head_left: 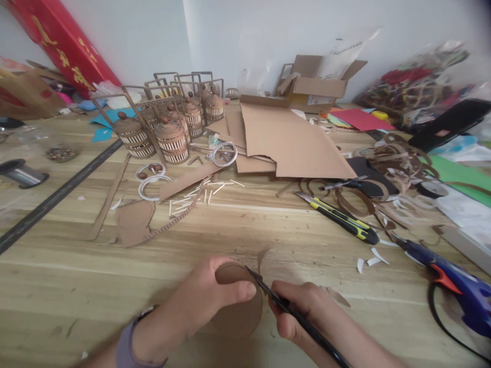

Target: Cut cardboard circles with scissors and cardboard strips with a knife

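My left hand (215, 294) is closed around the upper left of a round brown cardboard disc (240, 319), its thumb lying across the face. My right hand (307, 312) grips a slim black pointed tool (303, 323), whose exact kind I cannot make out. The tool's tip meets the disc's upper right edge, beside my left thumb. A thin cardboard offcut (263, 258) lies just past the disc, and another cardboard sliver (339, 296) is near my right hand.
Several lidded cylindrical lanterns (171, 143) stand at the back left. Cardboard sheets (295, 143) lie mid-table. A yellow-black utility knife (339, 217) and a blue glue gun (441, 276) rest on the right. Small pale sticks (209, 195) and white rings (153, 188) are scattered left of centre.
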### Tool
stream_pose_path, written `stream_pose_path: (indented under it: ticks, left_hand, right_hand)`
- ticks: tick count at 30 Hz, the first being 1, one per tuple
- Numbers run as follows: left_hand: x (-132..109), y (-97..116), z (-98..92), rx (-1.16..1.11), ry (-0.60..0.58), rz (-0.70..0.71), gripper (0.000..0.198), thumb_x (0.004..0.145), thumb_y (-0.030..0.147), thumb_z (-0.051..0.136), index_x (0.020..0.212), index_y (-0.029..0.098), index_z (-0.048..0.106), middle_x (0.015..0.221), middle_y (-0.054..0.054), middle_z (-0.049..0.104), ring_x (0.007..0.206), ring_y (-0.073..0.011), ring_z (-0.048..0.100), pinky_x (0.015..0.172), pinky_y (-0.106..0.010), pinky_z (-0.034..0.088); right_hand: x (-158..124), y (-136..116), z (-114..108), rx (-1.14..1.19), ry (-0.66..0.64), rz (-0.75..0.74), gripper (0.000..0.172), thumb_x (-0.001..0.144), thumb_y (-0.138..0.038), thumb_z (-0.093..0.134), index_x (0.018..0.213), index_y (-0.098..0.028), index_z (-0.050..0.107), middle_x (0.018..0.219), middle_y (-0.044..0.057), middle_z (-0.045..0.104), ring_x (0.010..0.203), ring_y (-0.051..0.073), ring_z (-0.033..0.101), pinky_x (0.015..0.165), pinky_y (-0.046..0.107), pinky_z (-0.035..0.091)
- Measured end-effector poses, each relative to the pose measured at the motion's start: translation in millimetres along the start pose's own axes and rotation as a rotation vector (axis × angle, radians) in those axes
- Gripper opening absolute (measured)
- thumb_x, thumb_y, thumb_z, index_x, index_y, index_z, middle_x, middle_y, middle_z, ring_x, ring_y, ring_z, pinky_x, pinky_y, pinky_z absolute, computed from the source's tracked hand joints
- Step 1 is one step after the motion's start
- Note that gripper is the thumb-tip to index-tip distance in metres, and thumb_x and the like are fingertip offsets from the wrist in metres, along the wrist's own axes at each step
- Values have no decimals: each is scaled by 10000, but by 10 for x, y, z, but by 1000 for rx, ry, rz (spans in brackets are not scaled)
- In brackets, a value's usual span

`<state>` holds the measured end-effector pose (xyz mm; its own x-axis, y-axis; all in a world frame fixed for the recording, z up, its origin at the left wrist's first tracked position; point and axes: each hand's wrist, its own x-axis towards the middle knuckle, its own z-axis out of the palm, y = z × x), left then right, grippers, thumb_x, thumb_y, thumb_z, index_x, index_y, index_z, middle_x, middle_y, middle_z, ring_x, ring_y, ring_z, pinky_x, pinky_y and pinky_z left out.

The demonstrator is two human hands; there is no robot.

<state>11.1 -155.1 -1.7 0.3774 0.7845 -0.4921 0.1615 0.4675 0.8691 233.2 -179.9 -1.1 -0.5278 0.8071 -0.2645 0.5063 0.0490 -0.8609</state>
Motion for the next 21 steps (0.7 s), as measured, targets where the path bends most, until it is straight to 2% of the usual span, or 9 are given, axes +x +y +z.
stream_pose_path:
  ticks: [7,9,13,16,18,21]
  left_hand:
    - [0,-4,0,25,66,-58,455,628,488,834,971,197,765,1008,-57,806,1060,-332,687,922,-400,497]
    - [8,-11,15,-25,75,-63,465,623,486,848,979,198,767,1001,-55,805,1063,-331,686,925,-396,495]
    - [41,-18,61,-257,195,-68,618,550,461,908,1084,205,731,1041,-61,798,1061,-328,691,879,-377,514]
    - [48,-5,100,-456,105,-24,608,581,461,907,1085,181,714,1009,-75,804,1008,-312,720,833,-353,531]
    - [36,6,122,-515,53,-18,554,612,464,897,1049,170,722,963,-73,811,995,-307,732,834,-348,536]
    - [16,13,147,-535,74,-48,567,607,454,906,1073,185,727,990,-60,816,1065,-313,721,895,-362,535]
  right_hand:
    - [6,10,31,21,36,8,761,763,-965,339,682,-214,432,601,-58,340,545,106,289,481,244,210]
    - [15,28,47,22,59,-2,755,771,-959,344,679,-215,433,603,-59,335,542,105,283,479,242,210]
    - [18,48,53,22,157,-4,731,804,-933,332,707,-219,455,596,-59,358,536,112,324,486,247,228]
    - [17,59,49,29,233,-5,710,840,-907,319,717,-221,453,605,-55,371,541,118,337,495,253,248]
    - [26,77,62,33,231,-23,697,847,-897,340,723,-221,460,606,-54,385,536,117,343,491,252,253]
    - [48,112,109,39,195,-42,694,833,-899,373,742,-219,481,606,-55,400,532,115,363,483,245,251]
